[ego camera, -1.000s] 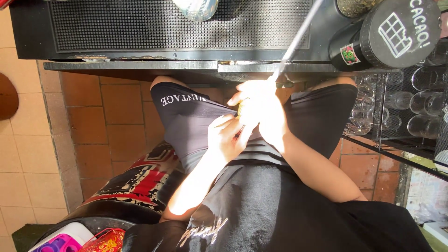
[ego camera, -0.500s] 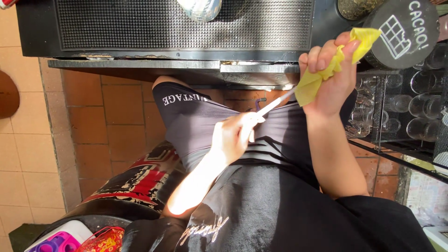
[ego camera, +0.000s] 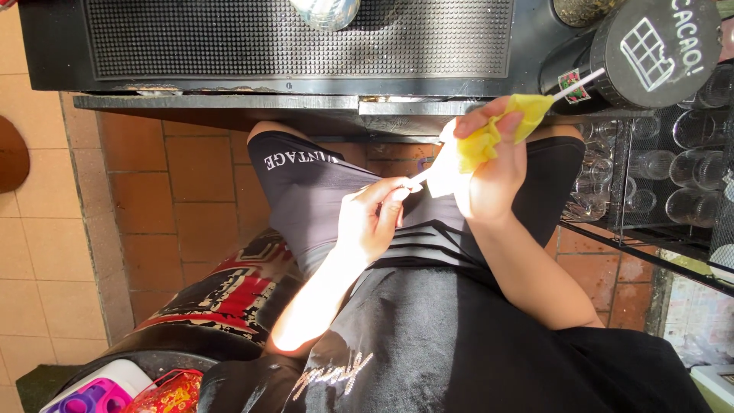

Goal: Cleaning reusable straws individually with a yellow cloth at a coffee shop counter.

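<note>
**Two hands working a thin rod through a yellow cloth**

The right hand [ego camera: 489, 172] is closing its fingers around a crumpled yellow cloth [ego camera: 501, 130], pinching it tight so the folds are bunching between thumb and fingertips. A thin pale rod [ego camera: 581, 80] is running through that cloth: its far end is poking out up and to the right, and its near end is coming out on the lower left. The left hand [ego camera: 375, 218] is gripping that lower end between thumb and curled fingers, just beside the right hand, so the two hands are nearly touching.

Both hands are hovering over the person's lap, above dark shorts [ego camera: 306, 191] with pale lettering on the left leg and pale stripes lower down. A black shirt [ego camera: 459, 344] with light script on it is filling the near part of the view.

Farther off, a black ribbed bar mat [ego camera: 290, 38] is lying on a dark counter, with a glass [ego camera: 325, 11] standing on it at the top edge. At the far right a round black lid [ego camera: 657, 50] with a chalk-style drawing is sitting just behind the rod's tip. Below it on the right, a wire rack [ego camera: 665, 183] is holding rows of clear glasses. Orange floor tiles [ego camera: 183, 183] are showing to the left, and a bright pink and purple plastic piece [ego camera: 92, 398] is lying at the near left corner.
</note>
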